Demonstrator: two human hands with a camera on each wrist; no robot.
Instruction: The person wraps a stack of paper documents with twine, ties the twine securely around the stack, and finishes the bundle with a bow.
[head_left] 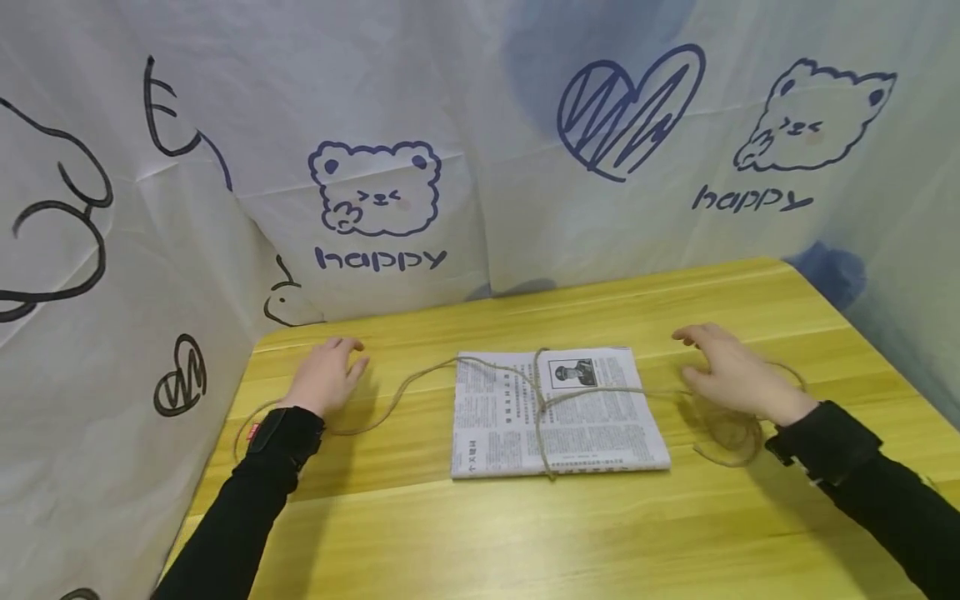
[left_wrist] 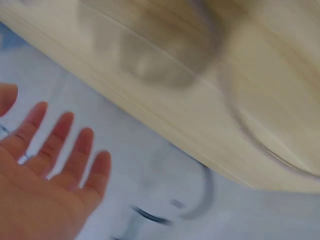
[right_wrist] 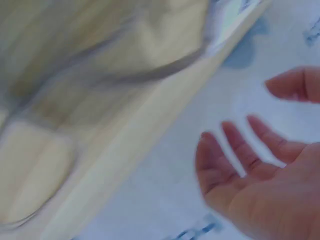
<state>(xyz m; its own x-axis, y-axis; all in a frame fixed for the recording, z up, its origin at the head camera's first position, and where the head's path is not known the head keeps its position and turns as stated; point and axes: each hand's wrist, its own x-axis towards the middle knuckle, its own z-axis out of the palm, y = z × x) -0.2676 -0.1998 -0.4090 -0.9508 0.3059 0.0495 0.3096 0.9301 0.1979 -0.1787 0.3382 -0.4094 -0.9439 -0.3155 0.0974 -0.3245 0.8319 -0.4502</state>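
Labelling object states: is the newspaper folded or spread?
Folded: the newspaper lies as a compact, flat rectangle with visible thickness along its near edge; twine crosses its top.

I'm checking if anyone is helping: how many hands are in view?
2. The left hand is left of the folded newspaper, and the right hand is right of it. The wrist views show these same hands; neither looks hidden.

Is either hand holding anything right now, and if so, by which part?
Nothing is held: the left hand and right hand are both empty, while the twine crosses over the folded newspaper on the table.
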